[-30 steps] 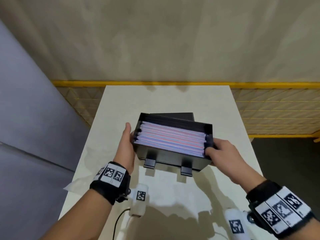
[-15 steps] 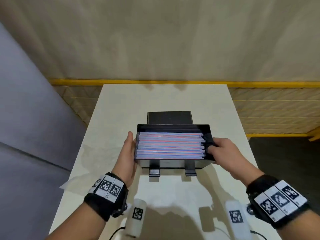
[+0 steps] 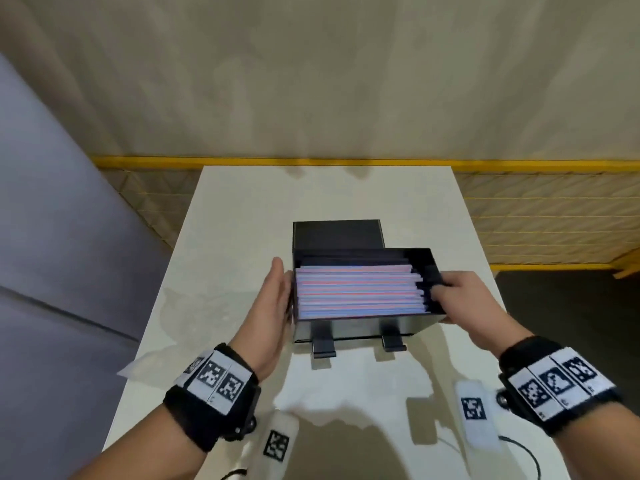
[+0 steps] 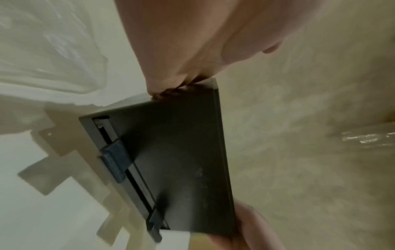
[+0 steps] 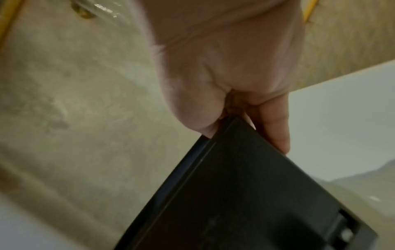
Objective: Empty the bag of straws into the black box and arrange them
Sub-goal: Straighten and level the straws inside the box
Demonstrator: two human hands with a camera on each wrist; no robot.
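The black box (image 3: 363, 329) is held just above the white table, its two front clips pointing at me. Pink, blue and white straws (image 3: 360, 292) lie in it side by side, lengthwise, packed against the left end with a small gap at the right. My left hand (image 3: 273, 299) presses flat, fingers straight, against the left end wall. My right hand (image 3: 460, 296) grips the right end, thumb over the rim and fingers underneath. The left wrist view shows the box's front wall (image 4: 181, 152) under my palm (image 4: 181, 50). In the right wrist view my fingers (image 5: 275, 132) wrap the box's corner (image 5: 245, 194).
The black lid (image 3: 337, 233) lies flat right behind the box. The empty clear bag (image 3: 194, 306) lies crumpled on the table's left side. The table (image 3: 329, 188) is narrow, with a yellow rail (image 3: 242, 162) behind it and floor on either side.
The box has turned from skewed to square with the table and shifted slightly right. The straws now sit flush against the left end. Both hands stayed on the box ends.
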